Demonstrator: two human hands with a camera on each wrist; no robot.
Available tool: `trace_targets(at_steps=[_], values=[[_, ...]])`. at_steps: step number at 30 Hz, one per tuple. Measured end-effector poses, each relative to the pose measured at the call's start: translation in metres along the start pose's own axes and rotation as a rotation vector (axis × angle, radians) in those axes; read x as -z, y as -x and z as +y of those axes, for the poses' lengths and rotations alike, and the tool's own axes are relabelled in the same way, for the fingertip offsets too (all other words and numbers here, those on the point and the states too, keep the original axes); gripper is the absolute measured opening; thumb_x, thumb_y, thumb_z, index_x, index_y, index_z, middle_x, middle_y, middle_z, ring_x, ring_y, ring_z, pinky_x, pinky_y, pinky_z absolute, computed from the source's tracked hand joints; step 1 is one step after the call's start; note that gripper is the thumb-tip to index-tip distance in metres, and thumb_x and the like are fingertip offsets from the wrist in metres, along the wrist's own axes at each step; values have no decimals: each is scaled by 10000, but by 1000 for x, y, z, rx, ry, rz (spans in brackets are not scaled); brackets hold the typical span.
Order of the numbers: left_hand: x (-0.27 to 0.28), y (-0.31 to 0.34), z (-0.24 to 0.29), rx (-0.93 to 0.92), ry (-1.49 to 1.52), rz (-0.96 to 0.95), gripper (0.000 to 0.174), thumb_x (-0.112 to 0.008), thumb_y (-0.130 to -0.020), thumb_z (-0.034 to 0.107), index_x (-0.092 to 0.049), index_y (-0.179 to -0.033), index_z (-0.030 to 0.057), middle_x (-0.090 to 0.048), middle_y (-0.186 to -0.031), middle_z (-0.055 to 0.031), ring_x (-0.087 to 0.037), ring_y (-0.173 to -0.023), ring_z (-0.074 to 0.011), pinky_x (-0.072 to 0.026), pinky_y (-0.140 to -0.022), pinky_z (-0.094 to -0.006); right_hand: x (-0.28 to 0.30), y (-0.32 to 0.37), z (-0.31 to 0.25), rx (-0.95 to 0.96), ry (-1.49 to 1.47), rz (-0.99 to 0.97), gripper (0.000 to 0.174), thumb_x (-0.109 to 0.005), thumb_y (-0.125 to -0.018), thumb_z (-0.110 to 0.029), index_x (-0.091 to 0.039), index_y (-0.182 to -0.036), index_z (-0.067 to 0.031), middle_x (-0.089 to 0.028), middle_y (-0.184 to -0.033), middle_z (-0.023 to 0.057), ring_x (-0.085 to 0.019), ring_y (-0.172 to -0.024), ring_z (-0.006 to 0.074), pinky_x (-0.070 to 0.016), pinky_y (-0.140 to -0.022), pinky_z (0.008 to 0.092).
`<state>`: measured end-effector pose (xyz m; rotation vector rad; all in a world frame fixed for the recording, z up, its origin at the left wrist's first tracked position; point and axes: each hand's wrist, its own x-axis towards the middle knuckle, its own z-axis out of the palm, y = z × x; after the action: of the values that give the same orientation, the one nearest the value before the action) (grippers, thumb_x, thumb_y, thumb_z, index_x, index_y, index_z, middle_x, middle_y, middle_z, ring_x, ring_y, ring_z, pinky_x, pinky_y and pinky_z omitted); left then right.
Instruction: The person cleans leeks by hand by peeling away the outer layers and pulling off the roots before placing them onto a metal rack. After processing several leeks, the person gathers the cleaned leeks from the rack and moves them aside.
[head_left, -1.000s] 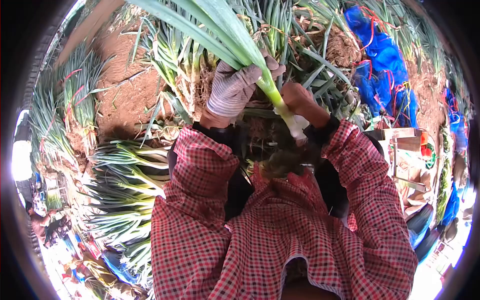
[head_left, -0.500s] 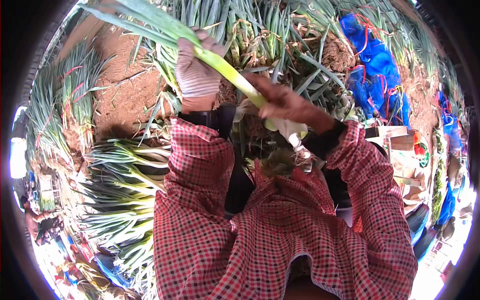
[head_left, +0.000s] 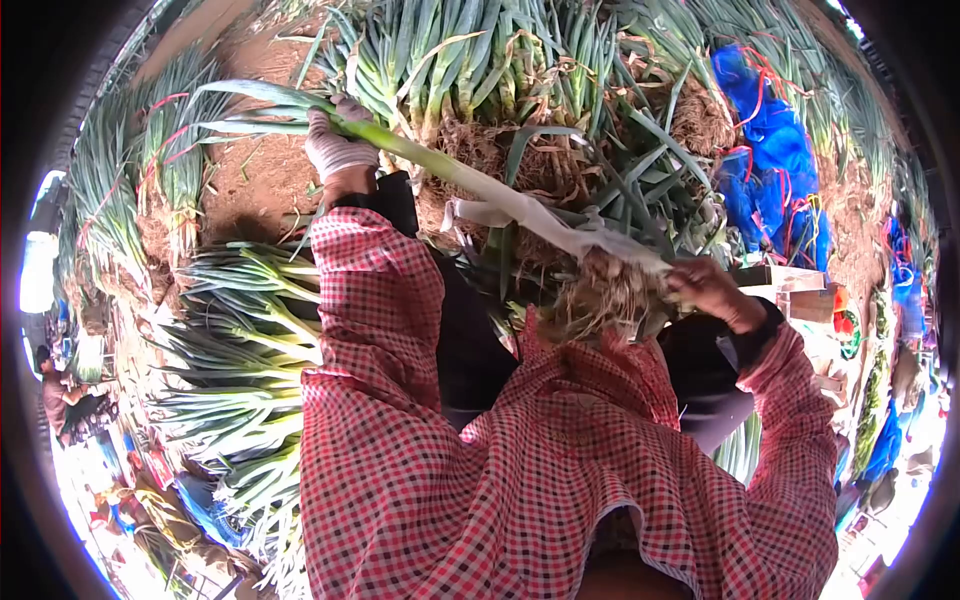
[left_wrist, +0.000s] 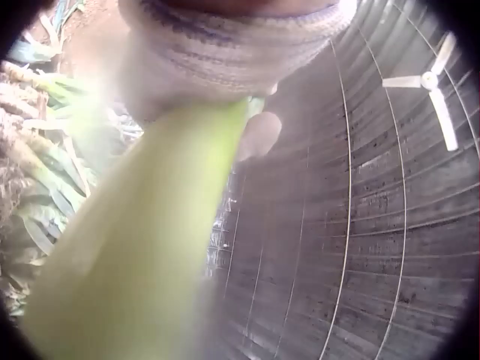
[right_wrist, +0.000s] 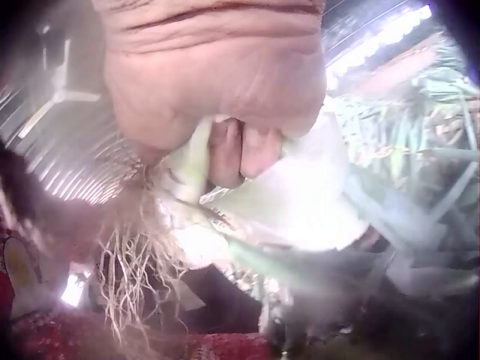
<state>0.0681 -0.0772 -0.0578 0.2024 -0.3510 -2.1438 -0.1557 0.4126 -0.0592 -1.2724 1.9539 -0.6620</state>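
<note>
A long green onion (head_left: pixel 440 165) slants across in front of the lap, green leaves at upper left and pale lower end toward the right. My left hand (head_left: pixel 342 150), in a whitish knit glove, grips it near the leaves; in the left wrist view the blurred stalk (left_wrist: pixel 142 232) comes out under the glove. My bare right hand (head_left: pixel 708 290) is at the other end. Its fingers curl round pale outer skin (right_wrist: pixel 285 202) in the right wrist view, with stringy roots (right_wrist: pixel 139 277) hanging beside it. Loose pale skin (head_left: pixel 480 212) hangs along the stalk.
Upright green onion bundles (head_left: pixel 470 70) with earthy roots stand ahead. A row of cleaned-looking green onions (head_left: pixel 250 340) lies at left. Blue netting (head_left: pixel 770 130) with red ties and a wooden crate (head_left: pixel 785 278) are at right. Loose leaves (head_left: pixel 650 190) lie in a heap before the knees.
My hands have moved apart: the left went left and slightly down, the right went right and down. The stalk tilted flatter, and pale skin now stretches toward the right hand.
</note>
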Motion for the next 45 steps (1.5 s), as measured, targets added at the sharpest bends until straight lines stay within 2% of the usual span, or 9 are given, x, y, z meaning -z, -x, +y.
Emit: trace_targets(at_steps=[4,6,8,14,18,22,31,36,45], values=[[-29,16,-19,-139,-148,50,315,-560,-889,345,-491,-986,53,-535,-789,-42,-507,-636,-150,-450,-564,-281,57,2,63,-559,556,-35,455,-719,-767,-268,-587,-1136,-37,-655,-924,154,-646,-820,303,-505,-710,401],[-39,27,-39,-110,-133,-75,278,-632,-847,262,-497,-986,62,-539,-851,-55,-515,-684,-152,-487,-590,-283,50,-42,33,27,656,451,597,-746,-733,-299,-525,-1229,-50,-587,-1149,175,-591,-1031,311,-477,-847,390],[-61,40,-61,9,-115,-221,325,-669,-822,207,-506,-1053,47,-533,-907,-57,-518,-741,-139,-470,-619,-265,38,-90,-41,316,444,422,617,-708,-761,-190,-457,-1314,-81,-515,-1250,181,-507,-1148,317,-435,-920,396],[-87,41,-104,63,-158,-380,310,-609,-857,80,-509,-1148,36,-543,-891,-49,-527,-766,-135,-458,-640,-273,-22,-170,-119,132,-505,-118,460,-729,-759,-209,-581,-1151,-19,-640,-1066,132,-639,-936,244,-504,-801,308],[-82,34,-108,-98,-213,-257,288,-608,-831,15,-523,-1103,55,-556,-849,-40,-550,-704,-142,-488,-590,-301,-44,-160,-130,305,-66,737,150,-681,-747,-18,-677,-897,-15,-651,-827,105,-628,-684,137,-496,-625,271],[-102,42,-115,-211,-295,-3,227,-597,-840,4,-519,-1048,53,-532,-788,-32,-521,-669,-126,-443,-563,-274,-54,-173,-125,244,-152,909,244,-740,-659,-25,-643,-882,-35,-630,-792,81,-618,-725,187,-487,-658,306],[-91,39,-96,-49,-99,-535,291,-614,-840,27,-527,-1118,46,-524,-871,-21,-484,-759,-118,-431,-620,-253,-37,-175,-126,327,-360,409,336,-804,-632,-43,-483,-724,-71,-414,-682,-39,-373,-649,79,-365,-577,255],[-96,42,-94,-100,-184,-229,240,-605,-838,10,-532,-1066,27,-517,-849,-27,-487,-732,-124,-419,-596,-259,-43,-163,-139,661,101,654,289,-776,-639,3,-503,-714,-58,-489,-729,-14,-481,-669,101,-396,-574,274],[-76,14,-66,-92,-31,-363,211,-670,-811,91,-559,-988,61,-521,-758,8,-476,-600,-76,-417,-458,-205,-4,-101,-142,452,-1367,-96,264,-714,-670,23,-489,-754,-89,-463,-726,5,-464,-695,146,-410,-620,258]])
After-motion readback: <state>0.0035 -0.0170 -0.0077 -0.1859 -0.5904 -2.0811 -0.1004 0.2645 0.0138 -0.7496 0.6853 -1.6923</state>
